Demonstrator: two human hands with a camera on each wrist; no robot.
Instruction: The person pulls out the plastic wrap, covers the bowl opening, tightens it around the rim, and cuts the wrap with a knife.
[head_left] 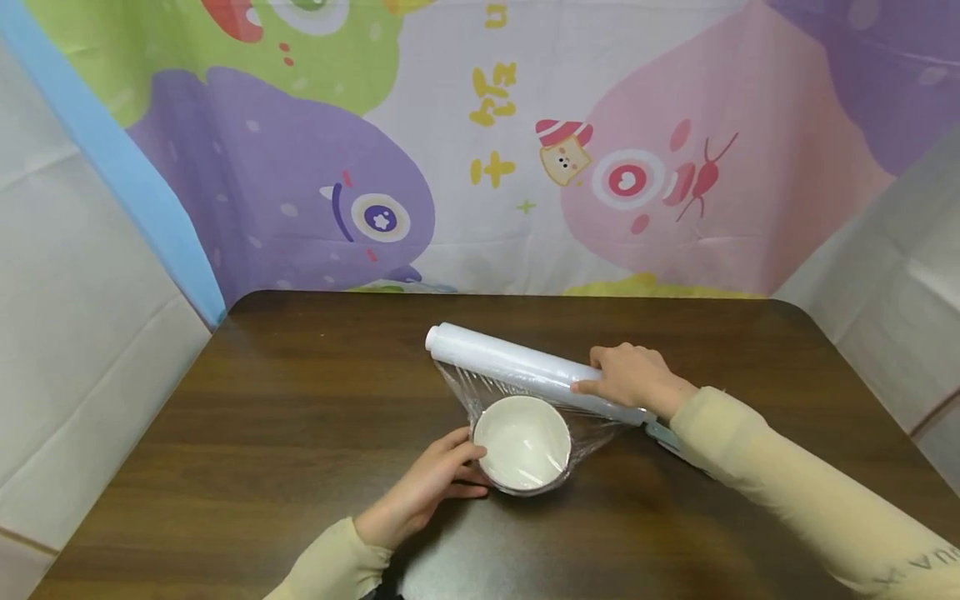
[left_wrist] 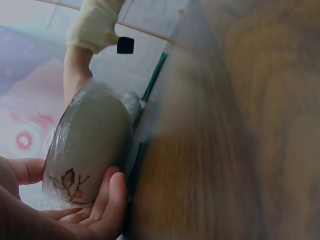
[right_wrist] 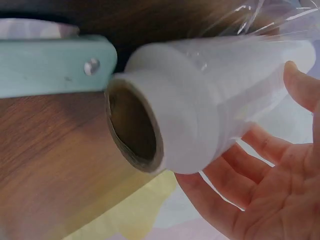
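A white bowl stands on the table with clear cling film over it and down its sides; a brown plant print shows on its outside. My left hand holds the bowl at its left side, thumb by the rim and fingers against the wall. Behind the bowl, my right hand grips the roll of cling film near its right end, thumb on the near side. The film stretches from the roll to the bowl. In the right wrist view the cardboard core faces the camera.
A teal-handled tool with a rivet lies beside the roll's right end, partly hidden by the right sleeve in the head view. The brown wooden table ends at a cartoon-printed curtain. Pale sheets hang at both sides.
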